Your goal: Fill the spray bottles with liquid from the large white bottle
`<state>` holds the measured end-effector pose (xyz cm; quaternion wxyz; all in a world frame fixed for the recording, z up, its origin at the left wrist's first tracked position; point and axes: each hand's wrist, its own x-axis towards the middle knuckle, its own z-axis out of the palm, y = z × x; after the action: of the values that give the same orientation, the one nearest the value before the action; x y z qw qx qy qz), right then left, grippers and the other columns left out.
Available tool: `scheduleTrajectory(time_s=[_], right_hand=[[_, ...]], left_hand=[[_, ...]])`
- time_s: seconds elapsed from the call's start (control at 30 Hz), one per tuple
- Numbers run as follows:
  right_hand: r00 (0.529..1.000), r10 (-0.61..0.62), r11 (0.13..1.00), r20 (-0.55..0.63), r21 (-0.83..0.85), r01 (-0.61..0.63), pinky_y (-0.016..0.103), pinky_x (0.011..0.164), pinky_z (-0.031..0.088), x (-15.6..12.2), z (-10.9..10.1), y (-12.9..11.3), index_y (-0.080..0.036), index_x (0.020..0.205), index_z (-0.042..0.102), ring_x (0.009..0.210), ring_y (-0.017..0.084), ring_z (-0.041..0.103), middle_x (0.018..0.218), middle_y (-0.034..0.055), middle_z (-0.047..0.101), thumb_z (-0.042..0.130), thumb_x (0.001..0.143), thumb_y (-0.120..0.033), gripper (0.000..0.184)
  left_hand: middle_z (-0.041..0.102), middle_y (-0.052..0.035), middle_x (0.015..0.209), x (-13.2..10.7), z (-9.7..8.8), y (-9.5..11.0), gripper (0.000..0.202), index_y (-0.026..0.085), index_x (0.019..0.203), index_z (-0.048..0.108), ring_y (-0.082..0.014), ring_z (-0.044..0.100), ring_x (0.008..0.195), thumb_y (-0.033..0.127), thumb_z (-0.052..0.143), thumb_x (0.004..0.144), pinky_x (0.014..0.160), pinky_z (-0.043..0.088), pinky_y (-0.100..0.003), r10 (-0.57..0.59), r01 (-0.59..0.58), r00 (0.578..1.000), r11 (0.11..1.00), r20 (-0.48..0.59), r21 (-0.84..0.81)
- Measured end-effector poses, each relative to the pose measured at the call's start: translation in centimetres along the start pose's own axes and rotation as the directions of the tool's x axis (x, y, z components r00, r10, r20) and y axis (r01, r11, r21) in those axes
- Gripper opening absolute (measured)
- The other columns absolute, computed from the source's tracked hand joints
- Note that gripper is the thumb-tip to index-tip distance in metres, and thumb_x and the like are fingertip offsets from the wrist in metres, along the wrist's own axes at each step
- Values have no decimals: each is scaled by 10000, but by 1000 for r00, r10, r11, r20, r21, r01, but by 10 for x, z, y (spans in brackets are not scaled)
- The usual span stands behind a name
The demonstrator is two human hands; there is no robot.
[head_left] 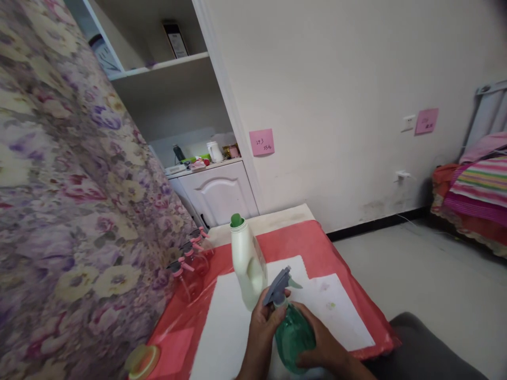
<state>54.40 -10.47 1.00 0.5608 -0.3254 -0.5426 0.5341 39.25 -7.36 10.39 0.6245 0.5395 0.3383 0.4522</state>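
Observation:
A green see-through spray bottle (292, 332) with a grey trigger head stands tilted at the near side of the table. My left hand (263, 319) is closed around its neck, just under the trigger head. Wrapped round the green body from the right is my right hand (319, 343). Just beyond them a tall pale-green jug (246, 264) with a built-in handle stands upright, a green spout showing in its mouth. White sheets (225, 322) lie beneath on the red cloth (289, 237).
Several clear spray bottles with pink triggers (190, 274) line the table's left side by the floral curtain (91, 211). A roll of tape (143, 361) lies at the near left corner. A white cabinet (219, 192) and wall are behind; a bed (475, 184) is far right.

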Motion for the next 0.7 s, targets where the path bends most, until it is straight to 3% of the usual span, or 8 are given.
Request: scheduleTrajectory(time_s=[0.1, 0.27, 0.47, 0.57, 0.7], right_hand=[[1000, 13, 1000, -2, 2, -13, 481, 1037, 393, -1, 1, 1, -245, 1350, 472, 1218, 348, 538, 1351, 105, 578, 902, 435, -362, 1018], [999, -3, 999, -44, -37, 1, 506, 1068, 356, 0, 5, -7, -224, 1343, 470, 1267, 366, 499, 1375, 132, 558, 876, 459, -399, 989], [999, -18, 1000, -44, -20, 17, 508, 1080, 351, 0, 6, -14, -229, 1342, 465, 1282, 364, 494, 1375, 140, 552, 871, 474, -409, 975], [999, -22, 1000, -46, -19, 21, 504, 1095, 342, 0, 8, -13, -243, 1351, 455, 1305, 352, 479, 1403, 130, 536, 876, 469, -345, 983], [996, -19, 999, -89, -27, 17, 521, 1090, 346, 0, 8, -12, -230, 1347, 447, 1314, 364, 468, 1415, 149, 524, 870, 484, -370, 971]], left_hand=[[716, -101, 1107, -2, 2, 4, 345, 204, 1086, 692, -230, 637, 934, 425, 659, 823, 829, 481, -321, 12, -13, 1000, 999, 25, 31], [691, -29, 915, 3, 7, 3, 244, 205, 962, 675, -177, 612, 829, 357, 729, 779, 770, 471, -276, 61, -55, 995, 995, -78, 81], [689, -103, 1182, 1, 3, 4, 358, 194, 1110, 687, -278, 579, 1158, 396, 674, 814, 984, 417, -360, 48, -51, 998, 994, 34, 93], [721, -94, 1077, 0, 5, 2, 320, 192, 1055, 689, -268, 625, 1059, 392, 683, 806, 935, 449, -364, 48, -46, 999, 993, -22, 107], [731, -63, 982, 2, 11, 0, 279, 206, 972, 672, -245, 654, 962, 368, 744, 757, 872, 484, -346, 57, -40, 991, 990, -125, 132]])
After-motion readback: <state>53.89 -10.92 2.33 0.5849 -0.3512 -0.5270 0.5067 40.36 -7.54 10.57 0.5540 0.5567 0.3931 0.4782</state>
